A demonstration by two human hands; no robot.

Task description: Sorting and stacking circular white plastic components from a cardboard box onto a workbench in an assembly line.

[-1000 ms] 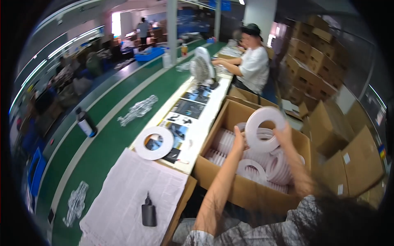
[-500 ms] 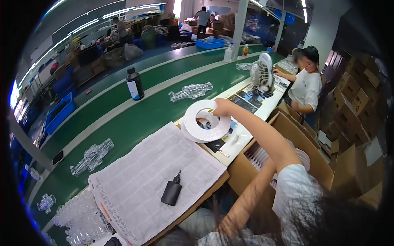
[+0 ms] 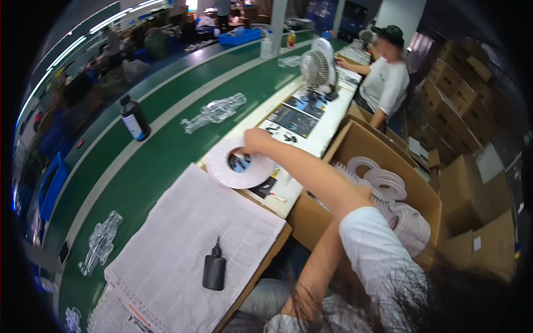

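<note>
My right hand [image 3: 256,142] grips the right upper rim of a flat white ring [image 3: 225,169], its fingertips reaching into the hole. The ring lies over the end of the white bench strip, beside the paper sheet. Under my right arm, my left forearm [image 3: 316,272] crosses toward an open cardboard box [image 3: 311,225]. My left hand is hidden behind the right arm, so its fingers do not show. Inside the box are several similar white rings [image 3: 388,186], some stacked on edge. A black dropper bottle [image 3: 214,271] lies on the pale paper sheet [image 3: 177,250] in front of me.
Clear plastic figure-shaped parts [image 3: 215,112] lie along the green conveyor belt [image 3: 166,161], with a black bottle [image 3: 134,119] beyond. Dark printed cards [image 3: 294,119] and a fan [image 3: 317,66] occupy the white strip. A co-worker [image 3: 386,77] is at the far right, near stacked cartons [image 3: 452,94].
My view has turned, shifting the bench leftward. The upper ring has come down over the one beneath it, and they now line up. More rings show in the box.
</note>
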